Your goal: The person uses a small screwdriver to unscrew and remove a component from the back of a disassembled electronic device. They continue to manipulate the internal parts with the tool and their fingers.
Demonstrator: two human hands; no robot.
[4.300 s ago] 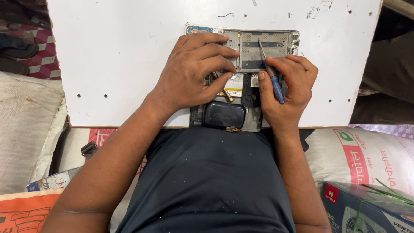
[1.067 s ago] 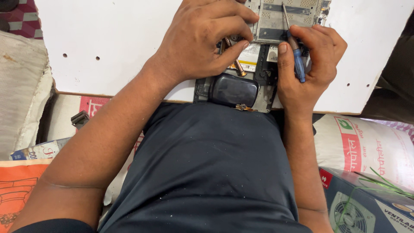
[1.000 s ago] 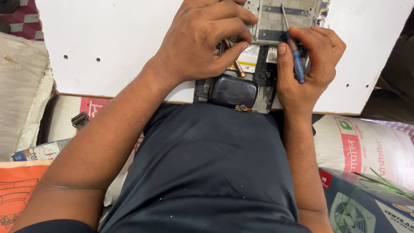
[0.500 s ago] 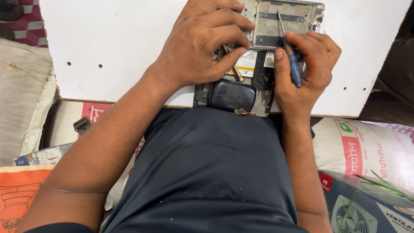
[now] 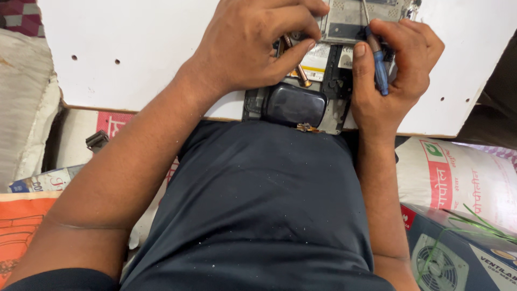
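An opened flat electronic device (image 5: pixel 344 21) with a metal frame lies on a white board (image 5: pixel 134 48) at the top of the head view. My left hand (image 5: pixel 253 43) rests on its left part, fingers curled around thin copper-coloured rods (image 5: pixel 299 70). My right hand (image 5: pixel 393 70) grips a blue-handled screwdriver (image 5: pixel 377 59), its shaft pointing up onto the device. A dark rounded part (image 5: pixel 293 105) sits at the board's near edge, against my dark shirt.
White printed sacks (image 5: pixel 458 178) lie at the right, with a dark box showing a fan picture (image 5: pixel 452 253) below them. An orange printed sack (image 5: pixel 21 226) and a pale cushion (image 5: pixel 24 108) are at the left. The board has small holes.
The view has shifted so the device sits higher, partly cut off at the top edge. Both hands keep their grip and place on the device.
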